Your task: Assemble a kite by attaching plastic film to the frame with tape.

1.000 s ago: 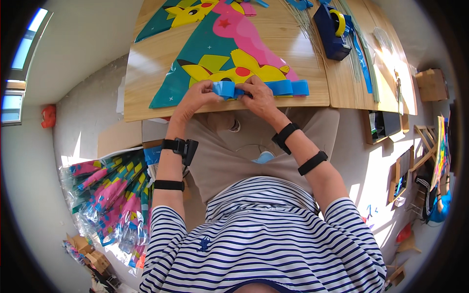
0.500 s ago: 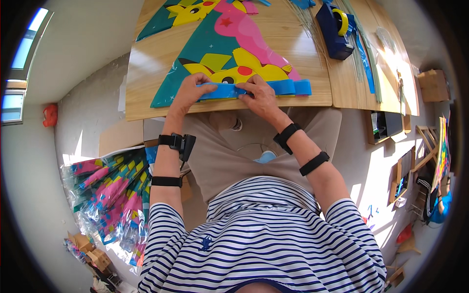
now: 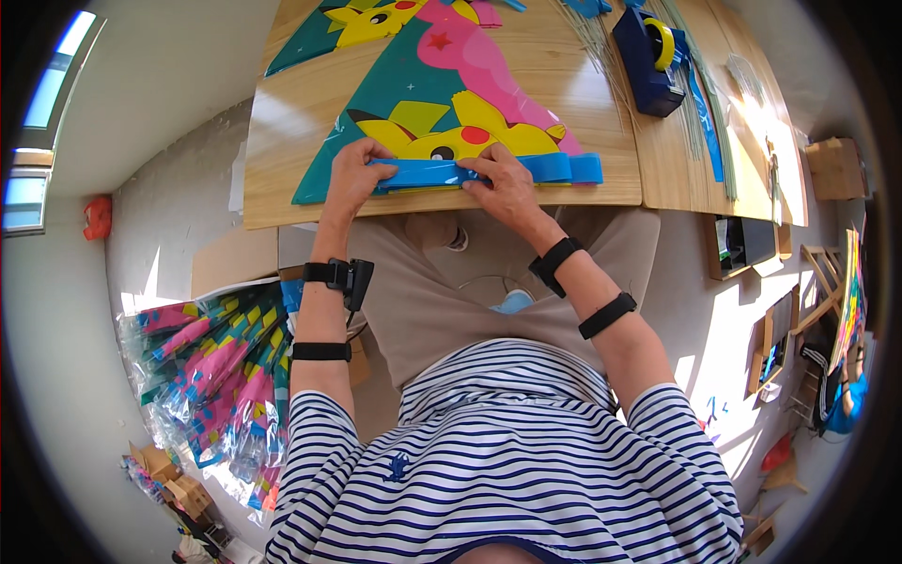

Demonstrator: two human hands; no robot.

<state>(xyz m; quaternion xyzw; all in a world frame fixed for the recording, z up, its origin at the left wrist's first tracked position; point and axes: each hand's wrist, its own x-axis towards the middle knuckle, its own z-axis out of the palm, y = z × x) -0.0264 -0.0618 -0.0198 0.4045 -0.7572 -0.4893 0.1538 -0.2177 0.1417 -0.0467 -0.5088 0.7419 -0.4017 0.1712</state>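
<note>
A large triangular kite sheet (image 3: 385, 85), teal and pink with a yellow cartoon figure, lies on the table with its wide edge towards me. Along that edge runs a glossy blue ribbon (image 3: 420, 173), its looped end lying off to the right. My left hand (image 3: 355, 177) pinches the ribbon near its left end, thumb and fingers together. My right hand (image 3: 507, 188) is closed on the ribbon near the middle of the edge, fingertips pressed against it. Between the hands the ribbon lies straight, covering the lower part of the figure.
The wooden table (image 3: 601, 193) ends just in front of my lap. A dark blue tape dispenser (image 3: 646, 66) with a yellow-rimmed roll stands at the right, beside thin rods (image 3: 698, 122). Another printed sheet (image 3: 310, 38) lies far left. Wrapped kites (image 3: 221, 376) are heaped at my left.
My left hand has slid a little to the left along the ribbon, uncovering more of it. My right hand keeps its place on the ribbon.
</note>
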